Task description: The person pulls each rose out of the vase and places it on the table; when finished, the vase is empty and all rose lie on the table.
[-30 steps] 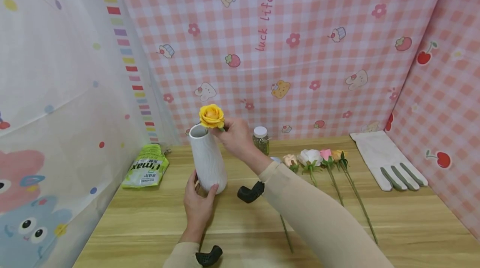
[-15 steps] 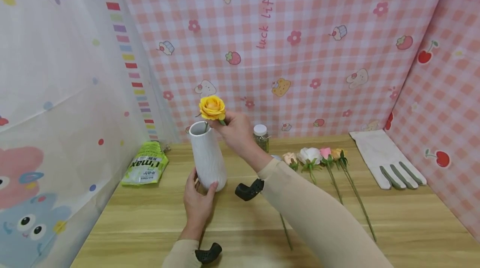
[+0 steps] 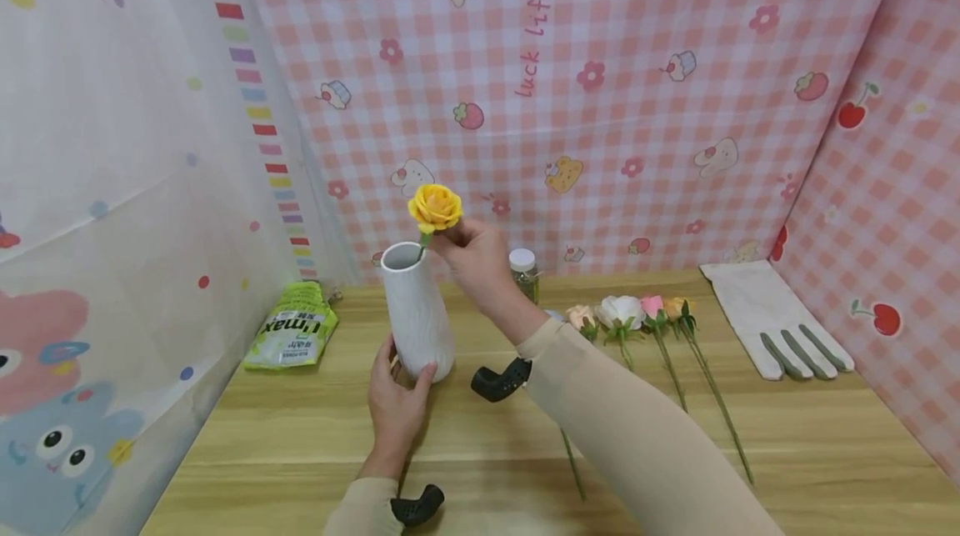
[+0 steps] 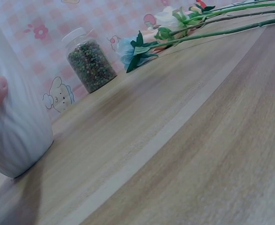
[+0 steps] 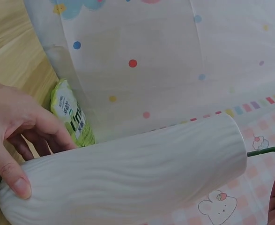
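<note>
A white ribbed vase (image 3: 418, 319) stands upright on the wooden table, its mouth toward the back. My left hand (image 3: 397, 411) grips it low down, thumb on the near side and fingers round the left. Over the mouth, my right hand (image 3: 478, 269) pinches a yellow rose (image 3: 435, 207) just below its bloom. In the right wrist view the green stem (image 5: 263, 151) runs out of the vase's mouth to the right fingertips. The lower stem is hidden inside the vase.
Right of the vase lie several cut flowers, among them a white rose (image 3: 621, 313). A lidded jar of pellets (image 3: 523, 276) stands behind my right wrist. A green packet (image 3: 294, 326) lies at the left, and a white glove (image 3: 776, 319) at the right.
My right hand has risen slightly with the yellow rose, and the bloom has shifted up and a little right. More stem shows above the vase's rim. My left hand and the vase stay put.
</note>
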Tool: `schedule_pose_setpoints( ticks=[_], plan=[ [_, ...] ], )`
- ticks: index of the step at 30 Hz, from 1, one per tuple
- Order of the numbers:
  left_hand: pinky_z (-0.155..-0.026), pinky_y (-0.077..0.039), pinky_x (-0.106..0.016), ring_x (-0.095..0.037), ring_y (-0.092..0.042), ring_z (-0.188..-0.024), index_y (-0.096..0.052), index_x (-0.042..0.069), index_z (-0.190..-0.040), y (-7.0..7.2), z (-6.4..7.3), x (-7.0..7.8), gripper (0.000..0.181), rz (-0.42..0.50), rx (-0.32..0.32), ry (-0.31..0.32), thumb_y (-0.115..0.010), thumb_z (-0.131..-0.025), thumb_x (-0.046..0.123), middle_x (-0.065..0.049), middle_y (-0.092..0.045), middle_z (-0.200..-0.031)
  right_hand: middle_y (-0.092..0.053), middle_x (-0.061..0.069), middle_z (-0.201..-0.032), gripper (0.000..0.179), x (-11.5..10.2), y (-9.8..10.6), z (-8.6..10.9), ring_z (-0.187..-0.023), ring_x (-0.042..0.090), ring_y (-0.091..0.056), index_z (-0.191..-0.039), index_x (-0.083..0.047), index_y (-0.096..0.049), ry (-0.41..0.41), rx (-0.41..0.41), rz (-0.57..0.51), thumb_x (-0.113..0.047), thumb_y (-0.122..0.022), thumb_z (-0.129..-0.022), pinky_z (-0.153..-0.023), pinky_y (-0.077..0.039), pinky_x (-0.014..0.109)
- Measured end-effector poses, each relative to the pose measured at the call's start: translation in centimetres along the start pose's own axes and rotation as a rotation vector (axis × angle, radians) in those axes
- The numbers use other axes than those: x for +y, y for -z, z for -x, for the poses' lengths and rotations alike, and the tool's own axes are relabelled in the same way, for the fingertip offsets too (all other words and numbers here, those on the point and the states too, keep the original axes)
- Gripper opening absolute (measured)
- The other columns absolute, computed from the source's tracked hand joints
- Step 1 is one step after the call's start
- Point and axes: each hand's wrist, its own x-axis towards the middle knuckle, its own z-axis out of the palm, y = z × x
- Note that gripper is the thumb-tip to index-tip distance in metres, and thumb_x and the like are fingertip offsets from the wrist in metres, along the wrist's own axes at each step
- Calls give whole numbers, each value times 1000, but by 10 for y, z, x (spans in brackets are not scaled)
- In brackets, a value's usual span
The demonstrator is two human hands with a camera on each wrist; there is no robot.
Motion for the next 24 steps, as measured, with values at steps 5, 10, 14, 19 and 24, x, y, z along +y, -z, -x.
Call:
schedule_pose_setpoints(
  ticks=[5,10,14,19,24],
  plan=[
    [-92,-51,-44,-31,-52,-119,-44,2,-140,-1,0,0,76,-14,12,-8,-83,-76,17,-19,-53,-131,-73,6,-86,19,-2,0,-2,-78,14,-66,-99,-4,-75,-10,-6,-81,-16,-75,-84,-73,-57,28],
    [-94,-50,-45,-30,-50,-122,-43,4,-142,-2,0,1,77,5,-9,11,-82,-78,20,-18,-52,-133,-73,5,-85,16,-3,4,0,-76,14,-65,-98,-4,-75,7,13,-60,-14,-74,-85,-70,-56,28],
    [-95,-49,-46,-31,-50,-123,-42,3,-142,-2,-1,1,77,13,-13,8,-82,-78,20,-19,-51,-134,-72,4,-82,13,-6,8,1,-71,13,-61,-96,-6,-76,-5,49,-38,-14,-74,-85,-64,-53,27],
    [-95,-50,-44,-30,-50,-123,-42,3,-142,-1,-1,1,77,-1,-7,18,-82,-77,19,-18,-51,-134,-73,6,-97,19,-15,13,-2,-86,12,-66,-104,-5,-74,34,58,-86,-12,-72,-87,-75,-56,28],
    [-95,-50,-43,-30,-50,-123,-43,2,-141,-1,0,0,76,-13,-11,25,-82,-78,18,-18,-51,-134,-70,13,-108,23,-26,25,-2,-100,15,-65,-107,4,-70,76,102,-236,-2,-72,-84,-88,-54,31]
  ],
)
